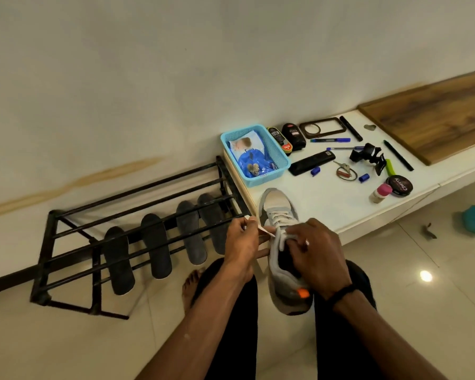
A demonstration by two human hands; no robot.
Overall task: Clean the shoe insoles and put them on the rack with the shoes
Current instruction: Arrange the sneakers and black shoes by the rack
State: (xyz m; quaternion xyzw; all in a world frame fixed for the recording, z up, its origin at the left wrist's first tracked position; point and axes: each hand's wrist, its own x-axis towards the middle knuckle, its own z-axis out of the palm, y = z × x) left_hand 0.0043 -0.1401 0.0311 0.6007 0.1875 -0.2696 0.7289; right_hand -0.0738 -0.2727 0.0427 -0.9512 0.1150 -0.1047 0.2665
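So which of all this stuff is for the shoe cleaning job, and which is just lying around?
For the job:
grey shoe, held by both hands
white lace, pinched by left hand
right hand
four dark insoles
black rack

Just lying about:
pens
keys
remote
blue basket

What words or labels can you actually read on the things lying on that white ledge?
"Cherry": on the lid of the round black tin, seen upside down.
"Cherry": on the label of the black polish bottle, small but just legible.
Blue packet in the blue basket: white print, too blurred to read.
Slim bottle beside the basket: red label, too small to read.
Black remote-like bar: white sticker, unreadable.
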